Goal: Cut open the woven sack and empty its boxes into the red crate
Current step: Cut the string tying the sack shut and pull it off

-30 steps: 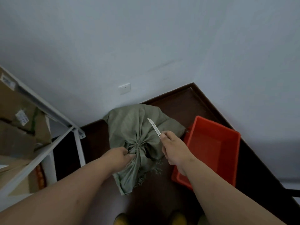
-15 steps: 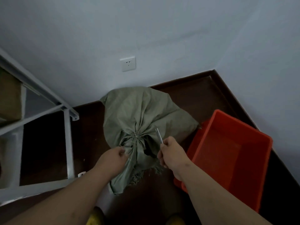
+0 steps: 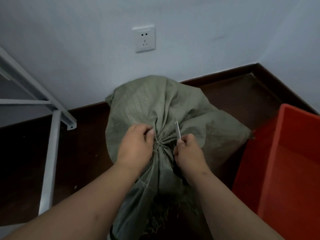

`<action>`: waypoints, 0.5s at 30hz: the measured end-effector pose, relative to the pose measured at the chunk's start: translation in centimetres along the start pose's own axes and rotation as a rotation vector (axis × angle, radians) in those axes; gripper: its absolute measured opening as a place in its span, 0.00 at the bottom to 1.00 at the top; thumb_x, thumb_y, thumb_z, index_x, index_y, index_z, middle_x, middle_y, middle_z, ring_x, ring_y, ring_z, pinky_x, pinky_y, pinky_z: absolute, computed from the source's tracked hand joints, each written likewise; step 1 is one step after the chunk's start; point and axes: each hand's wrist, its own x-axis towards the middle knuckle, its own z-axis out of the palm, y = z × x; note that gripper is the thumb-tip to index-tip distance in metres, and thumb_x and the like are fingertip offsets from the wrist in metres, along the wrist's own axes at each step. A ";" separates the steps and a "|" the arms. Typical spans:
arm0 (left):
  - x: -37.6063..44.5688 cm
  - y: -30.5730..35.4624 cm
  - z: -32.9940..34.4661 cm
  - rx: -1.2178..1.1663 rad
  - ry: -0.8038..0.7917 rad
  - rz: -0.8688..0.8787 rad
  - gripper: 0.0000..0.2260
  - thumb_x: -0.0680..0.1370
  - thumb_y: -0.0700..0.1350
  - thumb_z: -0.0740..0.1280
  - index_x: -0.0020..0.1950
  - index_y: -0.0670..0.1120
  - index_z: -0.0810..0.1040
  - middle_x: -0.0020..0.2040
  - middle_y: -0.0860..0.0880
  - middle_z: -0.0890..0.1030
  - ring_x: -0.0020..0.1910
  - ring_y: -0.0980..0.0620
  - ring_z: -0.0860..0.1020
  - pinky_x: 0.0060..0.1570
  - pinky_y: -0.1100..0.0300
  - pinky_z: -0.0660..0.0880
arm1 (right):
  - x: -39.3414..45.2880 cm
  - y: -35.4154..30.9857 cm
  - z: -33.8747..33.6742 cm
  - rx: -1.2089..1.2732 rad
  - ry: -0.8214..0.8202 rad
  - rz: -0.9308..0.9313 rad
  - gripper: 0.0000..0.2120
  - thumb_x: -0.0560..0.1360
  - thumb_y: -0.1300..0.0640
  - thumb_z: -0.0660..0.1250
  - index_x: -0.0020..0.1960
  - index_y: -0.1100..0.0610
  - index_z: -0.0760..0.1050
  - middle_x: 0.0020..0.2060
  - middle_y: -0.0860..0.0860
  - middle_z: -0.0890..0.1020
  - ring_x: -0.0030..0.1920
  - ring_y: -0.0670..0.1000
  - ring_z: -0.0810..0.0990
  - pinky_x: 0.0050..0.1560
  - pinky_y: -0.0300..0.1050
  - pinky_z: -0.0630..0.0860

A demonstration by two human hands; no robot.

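- Two bare hands work at the tied neck of the woven sack point(image 3: 155, 108), at the centre of the frame.
- Woven sack: grey-green, bulging, standing on the dark floor point(image 3: 26, 161) against the pale wall point(image 3: 86, 49). Its mouth is gathered and bound with thin twine point(image 3: 160, 142); the loose fabric below the tie trails toward the bottom of the frame, with a frayed edge.
- Left hand point(image 3: 136, 144): fingers curled, pinching the gathered fabric just left of the twine knot.
- Right hand point(image 3: 188, 151): fingers closed round the handle of a slim knife point(image 3: 177, 130). The metal end points up and slightly left, lying just right of the knot, close against the sack.
- Red crate point(image 3: 280, 170): at the right edge of the frame, on the floor, just beside the sack; only part of it shows. No boxes are visible in the part that shows.
- Wall socket point(image 3: 144, 39): white, fixed on the wall above the sack.
- Shelf frame point(image 3: 52, 153): pale metal, at the left of the frame, one upright leg standing on the floor.
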 end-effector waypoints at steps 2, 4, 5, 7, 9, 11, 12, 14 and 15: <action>0.8 0.0 1.4 0.018 0.019 0.095 0.08 0.77 0.53 0.65 0.52 0.51 0.78 0.46 0.53 0.76 0.45 0.55 0.74 0.44 0.62 0.67 | 1.5 0.6 0.5 0.067 0.015 -0.031 0.05 0.80 0.53 0.56 0.47 0.51 0.69 0.38 0.55 0.80 0.35 0.52 0.74 0.40 0.48 0.70; 0.8 -0.2 2.2 0.032 0.012 0.117 0.10 0.74 0.58 0.67 0.46 0.54 0.74 0.40 0.53 0.75 0.39 0.53 0.74 0.38 0.59 0.69 | 2.3 0.9 0.9 0.106 0.032 -0.051 0.05 0.81 0.54 0.56 0.47 0.51 0.69 0.39 0.54 0.79 0.36 0.51 0.74 0.42 0.49 0.71; 0.5 -0.3 2.3 0.031 0.005 0.110 0.12 0.72 0.61 0.67 0.43 0.54 0.72 0.38 0.54 0.74 0.37 0.53 0.74 0.36 0.57 0.70 | 2.5 0.9 1.1 0.114 0.042 -0.054 0.05 0.81 0.54 0.56 0.49 0.52 0.69 0.40 0.54 0.79 0.37 0.52 0.74 0.43 0.49 0.71; 0.0 -0.6 2.4 0.046 -0.025 0.087 0.14 0.70 0.63 0.67 0.42 0.54 0.69 0.37 0.53 0.75 0.37 0.53 0.75 0.36 0.56 0.71 | 2.7 1.2 1.4 0.108 0.060 -0.054 0.05 0.81 0.54 0.56 0.49 0.53 0.69 0.42 0.54 0.78 0.38 0.51 0.74 0.42 0.48 0.71; 0.0 -1.1 2.5 0.119 -0.062 0.079 0.11 0.72 0.57 0.69 0.41 0.53 0.70 0.39 0.52 0.77 0.40 0.50 0.76 0.38 0.56 0.71 | 2.3 1.3 1.9 0.109 0.053 -0.063 0.06 0.81 0.54 0.56 0.45 0.50 0.68 0.42 0.55 0.79 0.38 0.52 0.75 0.42 0.51 0.74; 0.7 -1.6 2.6 0.197 -0.117 0.065 0.07 0.73 0.51 0.69 0.40 0.51 0.73 0.42 0.50 0.78 0.44 0.49 0.77 0.41 0.58 0.70 | 2.1 1.6 2.5 0.099 0.050 -0.070 0.08 0.80 0.55 0.57 0.42 0.48 0.67 0.42 0.56 0.79 0.40 0.54 0.77 0.48 0.57 0.79; 1.1 -1.7 2.6 0.219 -0.154 0.043 0.07 0.73 0.49 0.69 0.39 0.51 0.73 0.42 0.50 0.79 0.45 0.48 0.78 0.42 0.59 0.70 | 2.2 1.7 2.7 0.095 0.049 -0.067 0.08 0.79 0.54 0.57 0.42 0.47 0.67 0.42 0.55 0.79 0.41 0.55 0.77 0.50 0.60 0.80; 1.8 -1.9 2.4 0.255 -0.239 0.001 0.08 0.74 0.48 0.69 0.36 0.52 0.73 0.41 0.49 0.80 0.46 0.47 0.79 0.43 0.60 0.71 | 2.4 1.5 3.1 0.109 0.030 -0.068 0.06 0.78 0.53 0.56 0.42 0.47 0.67 0.42 0.56 0.78 0.44 0.57 0.79 0.51 0.63 0.79; 2.2 -1.9 2.3 0.276 -0.271 -0.008 0.09 0.74 0.48 0.69 0.35 0.52 0.73 0.42 0.48 0.81 0.47 0.47 0.79 0.44 0.60 0.71 | 2.5 1.2 3.2 0.113 0.022 -0.079 0.05 0.77 0.51 0.56 0.42 0.47 0.67 0.42 0.56 0.78 0.45 0.58 0.80 0.52 0.63 0.79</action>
